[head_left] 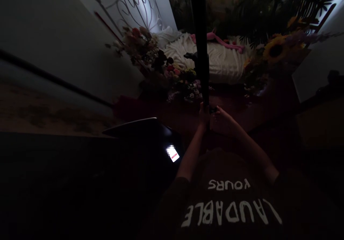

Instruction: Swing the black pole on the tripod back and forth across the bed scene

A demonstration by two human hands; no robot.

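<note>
A tall dark pole (202,46) stands upright in front of me, with a small dark fitting (191,56) sticking out partway up. My left hand (204,115) is wrapped round the lower part of this pole. Just right of it, my right hand (219,113) is closed on a small dark knob (213,109) at the pole's side. The scene is very dim, so finger details are faint.
A bed with pale, rumpled cloth (223,66) and a pink plush (225,42) lies beyond. Flowers (150,53) stand at its left, sunflowers (275,49) at its right. A lit phone (173,154) rests on a dark surface at my left.
</note>
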